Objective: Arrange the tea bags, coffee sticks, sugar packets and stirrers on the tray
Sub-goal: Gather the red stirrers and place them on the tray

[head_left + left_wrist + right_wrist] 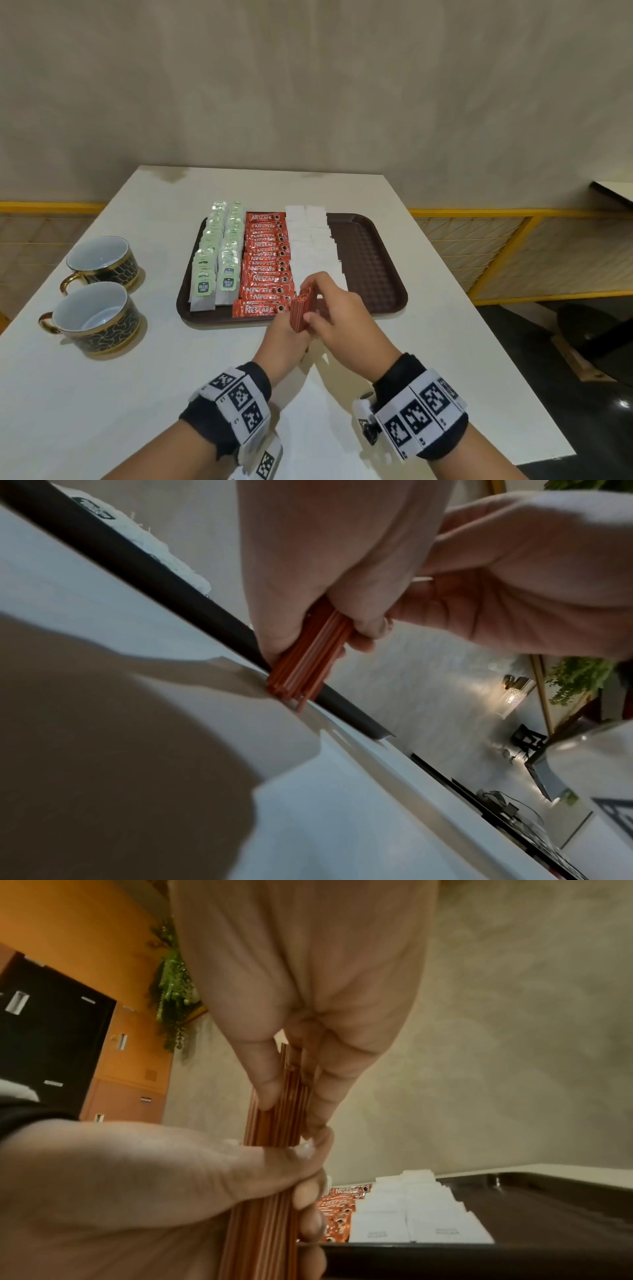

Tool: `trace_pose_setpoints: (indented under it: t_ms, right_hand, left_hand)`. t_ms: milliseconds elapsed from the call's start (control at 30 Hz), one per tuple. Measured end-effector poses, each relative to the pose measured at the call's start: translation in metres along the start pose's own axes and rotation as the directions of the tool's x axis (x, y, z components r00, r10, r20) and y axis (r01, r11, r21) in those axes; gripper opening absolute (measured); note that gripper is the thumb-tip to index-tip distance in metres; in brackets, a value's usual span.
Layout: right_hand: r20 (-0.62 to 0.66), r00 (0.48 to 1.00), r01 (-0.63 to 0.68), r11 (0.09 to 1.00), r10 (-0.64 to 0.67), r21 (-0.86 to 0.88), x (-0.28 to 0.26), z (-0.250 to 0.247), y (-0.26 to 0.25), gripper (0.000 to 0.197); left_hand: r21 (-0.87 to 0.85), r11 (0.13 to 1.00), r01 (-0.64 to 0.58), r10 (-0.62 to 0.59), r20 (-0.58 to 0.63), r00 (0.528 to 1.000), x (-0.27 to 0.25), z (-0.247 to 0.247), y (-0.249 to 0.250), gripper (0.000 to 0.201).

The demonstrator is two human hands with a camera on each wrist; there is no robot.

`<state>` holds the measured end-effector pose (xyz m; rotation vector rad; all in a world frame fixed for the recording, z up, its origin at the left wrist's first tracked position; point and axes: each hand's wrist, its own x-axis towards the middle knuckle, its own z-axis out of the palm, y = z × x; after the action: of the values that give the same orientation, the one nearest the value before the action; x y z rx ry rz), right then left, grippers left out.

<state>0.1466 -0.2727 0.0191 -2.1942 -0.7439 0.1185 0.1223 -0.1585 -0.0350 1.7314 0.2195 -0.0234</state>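
Two hands, left (286,337) and right (337,317), grasping stirrers (300,313) at tray (376,274) front edge; two cups (99,262) left.

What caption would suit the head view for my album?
Both hands, left hand and right hand, grip a bundle of stirrers at the tray edge.

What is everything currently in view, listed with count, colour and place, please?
tea bags: two rows, green and white, tray's left
coffee sticks: one row, red, beside the tea bags
sugar packets: two rows, white, tray's middle
stirrers: one bundle, orange-red, upright at the tray's near edge
tray: one, dark brown, on the table
cups: two, black and gold, left of the tray
table: one, white
left hand: grips the bundle
right hand: pinches the bundle's top
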Motion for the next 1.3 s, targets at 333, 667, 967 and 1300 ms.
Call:
trace_pose_setpoints:
  t_ms: [333, 667, 967, 1300]
  right_hand:
    - [0.198, 0.961, 0.237, 0.942, -0.192, -0.238, -0.003, 0.002, -0.002, 0.054]
    - [0.068, 0.973, 0.231, 0.938, -0.221, -0.257, 0.0, -0.014, 0.002, 0.047]
    - [-0.034, 0.979, 0.198, 0.976, -0.202, -0.095, 0.0, -0.024, 0.006, 0.058]
    - [0.204, 0.961, 0.249, 0.905, -0.187, -0.344, -0.001, -0.012, -0.003, 0.057]
  left_hand:
    - [0.065, 0.997, -0.052, 0.054, -0.027, 0.998, 0.003, 0.0, 0.0, 0.033]
    - [0.041, 0.994, -0.098, 0.1, -0.057, 0.993, 0.005, 0.001, 0.007, 0.036]
    - [-0.054, 0.992, -0.113, 0.109, -0.07, 0.992, 0.005, 0.004, 0.017, 0.032]
    - [0.21, 0.977, -0.032, 0.03, 0.013, 0.999, 0.025, 0.0, -0.012, 0.031]
